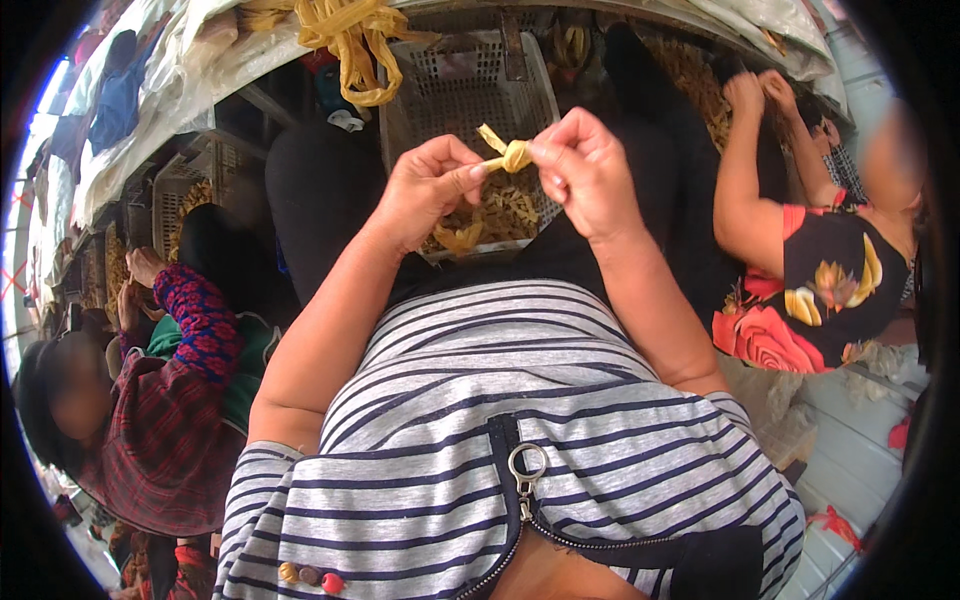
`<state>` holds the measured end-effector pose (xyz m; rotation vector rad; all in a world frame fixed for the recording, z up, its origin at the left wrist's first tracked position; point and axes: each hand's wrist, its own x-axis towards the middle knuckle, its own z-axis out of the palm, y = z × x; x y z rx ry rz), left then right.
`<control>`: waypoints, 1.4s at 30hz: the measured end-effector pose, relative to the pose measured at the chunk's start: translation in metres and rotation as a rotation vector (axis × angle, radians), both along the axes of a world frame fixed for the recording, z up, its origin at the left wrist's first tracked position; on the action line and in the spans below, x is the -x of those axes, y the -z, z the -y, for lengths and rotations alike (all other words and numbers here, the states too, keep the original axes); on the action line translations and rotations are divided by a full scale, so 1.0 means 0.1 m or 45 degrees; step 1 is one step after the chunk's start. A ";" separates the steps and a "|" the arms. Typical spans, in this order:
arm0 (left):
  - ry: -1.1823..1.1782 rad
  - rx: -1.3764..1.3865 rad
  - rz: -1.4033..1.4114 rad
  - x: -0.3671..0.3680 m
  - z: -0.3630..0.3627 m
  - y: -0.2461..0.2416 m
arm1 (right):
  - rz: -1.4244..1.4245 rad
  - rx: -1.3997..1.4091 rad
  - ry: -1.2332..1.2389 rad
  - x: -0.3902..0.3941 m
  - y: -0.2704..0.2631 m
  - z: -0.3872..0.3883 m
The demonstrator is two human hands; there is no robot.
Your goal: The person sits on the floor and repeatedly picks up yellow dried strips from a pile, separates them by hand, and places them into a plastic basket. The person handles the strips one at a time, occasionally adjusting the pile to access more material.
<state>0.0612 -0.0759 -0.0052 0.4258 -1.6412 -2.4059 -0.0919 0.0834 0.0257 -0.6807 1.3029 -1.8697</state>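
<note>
A yellowish flat strip with a knot (516, 156) in it is held up between both hands over my lap. The material looks like bean curd skin, though I cannot be sure. My left hand (439, 184) pinches the strip's tail between thumb and fingertips. On the other side, my right hand (585, 169) grips the knot's edge with thumb and forefinger. One short end of the strip sticks up above the knot. Below the hands, a white plastic basket (551, 75) rests between my knees, with several small knotted pieces (510, 210) in its near part.
Long yellow strips (360, 49) hang over the table edge, which carries clear plastic sheeting (187, 82). Co-workers sit close on both sides: a plaid-clad person (165, 427) at left, a person in a floral top (817, 292) at right. Another basket (169, 202) stands at left.
</note>
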 end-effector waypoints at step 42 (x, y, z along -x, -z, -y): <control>-0.368 0.690 0.056 0.63 0.04 0.12 | -0.521 -0.304 -0.399 0.53 0.27 0.52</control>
